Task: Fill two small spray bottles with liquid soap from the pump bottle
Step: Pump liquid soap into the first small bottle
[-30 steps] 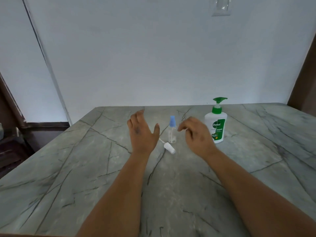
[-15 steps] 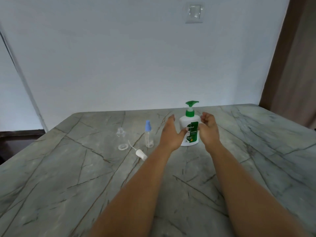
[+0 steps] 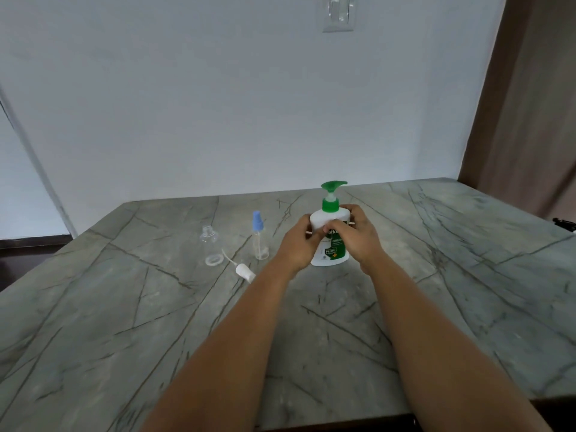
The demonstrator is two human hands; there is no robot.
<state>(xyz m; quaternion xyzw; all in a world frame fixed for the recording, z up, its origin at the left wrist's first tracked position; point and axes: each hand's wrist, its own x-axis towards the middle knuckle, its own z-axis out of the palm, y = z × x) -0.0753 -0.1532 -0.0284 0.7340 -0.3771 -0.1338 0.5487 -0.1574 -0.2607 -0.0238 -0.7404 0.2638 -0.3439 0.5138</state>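
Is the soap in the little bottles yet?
Not yet. One clear spray bottle stands open, its white sprayer top lying beside it. Both hands, left hand and right hand, grip the soap pump bottle. The blue-capped spray bottle looks empty and still capped.

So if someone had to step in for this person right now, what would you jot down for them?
Hands: left hand and right hand both grip the pump bottle, upright on the table.
Things: open clear bottle stands at left, its white sprayer lying beside it; blue-capped spray bottle stands between it and the pump bottle.
Done: one bottle opened.
Left: both look empty; uncap the blue one, fill both, close them.
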